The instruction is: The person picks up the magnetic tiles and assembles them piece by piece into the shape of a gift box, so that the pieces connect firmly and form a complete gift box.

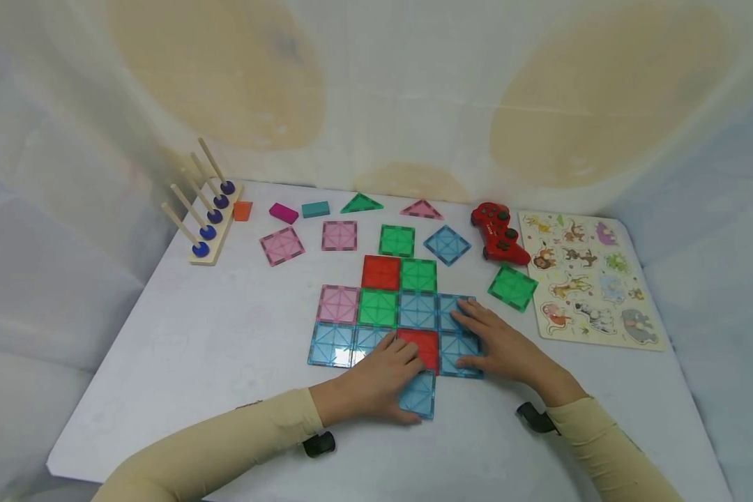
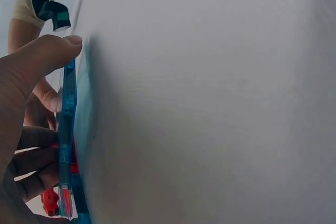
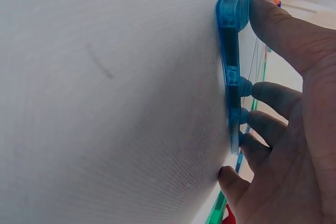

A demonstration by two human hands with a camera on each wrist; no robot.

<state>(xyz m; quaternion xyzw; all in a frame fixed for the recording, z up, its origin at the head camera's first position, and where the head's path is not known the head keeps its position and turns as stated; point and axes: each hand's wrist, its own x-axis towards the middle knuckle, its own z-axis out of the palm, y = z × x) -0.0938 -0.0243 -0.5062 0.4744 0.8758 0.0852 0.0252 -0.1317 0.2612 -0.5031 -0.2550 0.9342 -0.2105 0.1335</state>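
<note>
Magnetic tiles lie flat, edge to edge, in a patchwork of blue, red, green and pink squares. My left hand (image 1: pixel 376 380) holds the nearest blue magnetic tile (image 1: pixel 419 396), thumb (image 2: pixel 65 47) at its near edge and fingers over its far side by the red tile (image 1: pixel 422 347). That tile touches the red one above it. My right hand (image 1: pixel 505 345) rests its spread fingertips on the two right-hand blue tiles (image 1: pixel 459 348); its thumb (image 3: pixel 268 11) touches the lower one. The left palm hides part of the blue tile (image 1: pixel 369 340) beside the red.
Loose tiles, including a green square (image 1: pixel 512 288) and a blue square (image 1: pixel 447 245), lie behind and to the right. A red game controller (image 1: pixel 498 233) and an animal puzzle board (image 1: pixel 592 279) are at right. A wooden peg stand (image 1: pixel 216 237) stands at back left.
</note>
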